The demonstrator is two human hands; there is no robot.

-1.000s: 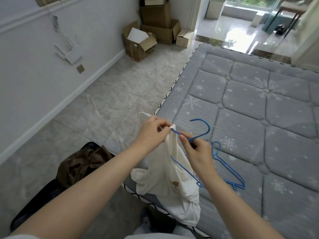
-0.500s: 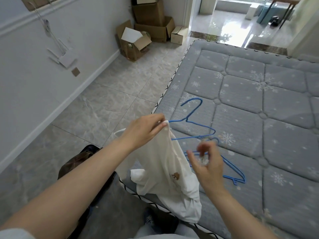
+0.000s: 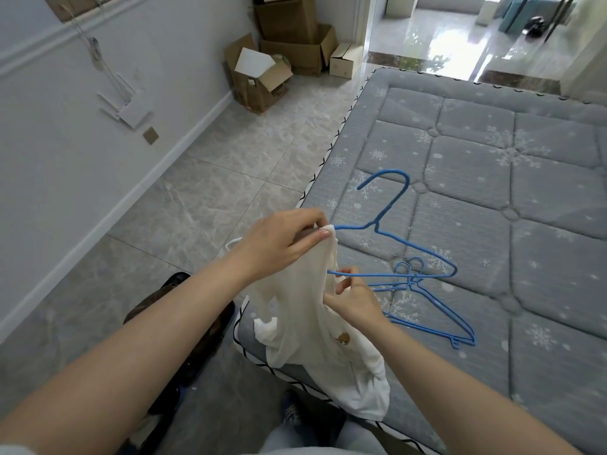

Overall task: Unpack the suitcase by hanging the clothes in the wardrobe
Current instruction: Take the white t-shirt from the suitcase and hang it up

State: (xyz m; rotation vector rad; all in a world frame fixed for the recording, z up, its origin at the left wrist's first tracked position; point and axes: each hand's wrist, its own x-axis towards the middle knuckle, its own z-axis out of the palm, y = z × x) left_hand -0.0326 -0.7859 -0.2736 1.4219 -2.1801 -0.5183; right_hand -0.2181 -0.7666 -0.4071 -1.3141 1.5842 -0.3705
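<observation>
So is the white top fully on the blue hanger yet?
Only partly: one hanger arm is inside the white top, pinched by the left hand; the other arm is bare.

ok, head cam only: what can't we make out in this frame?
- Suitcase: dark shape on the floor, mostly hidden behind the left forearm; contents unreadable.
- Wardrobe: not in view at all.
- Blue hanger: its left end is covered by the white garment and the left hand.
- Right hand: fingertips buried in the cloth.
- Spare hangers on the mattress: overlapping, count unclear.
</observation>
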